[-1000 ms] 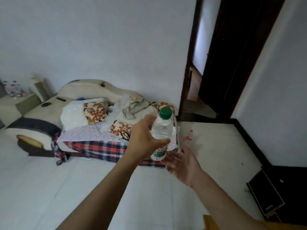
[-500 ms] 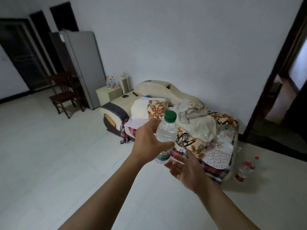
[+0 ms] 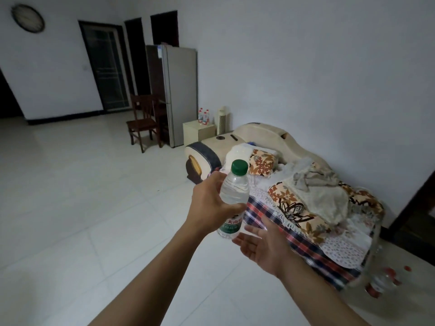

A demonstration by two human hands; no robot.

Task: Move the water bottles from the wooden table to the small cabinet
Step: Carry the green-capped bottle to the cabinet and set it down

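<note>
My left hand (image 3: 209, 205) grips a clear water bottle (image 3: 233, 196) with a green cap and green label, held upright in front of me. My right hand (image 3: 263, 247) is open, palm up, just below and right of the bottle's base, not touching it. Far across the room the small cream cabinet (image 3: 196, 134) stands beside the fridge, with several red-capped bottles (image 3: 203, 116) on top. The wooden table is out of view.
A cream sofa (image 3: 261, 137) piled with cushions, cloths and a plaid blanket (image 3: 294, 234) runs along the right wall. Red-capped bottles (image 3: 381, 282) lie on the floor at its near end. A silver fridge (image 3: 180, 95) and a wooden chair (image 3: 143, 123) stand near the cabinet. White tiled floor stretches left.
The view has swung left, bringing the fridge, chair, cabinet and far doors into sight. Both hands keep the same pose, the left one still holding the bottle.
</note>
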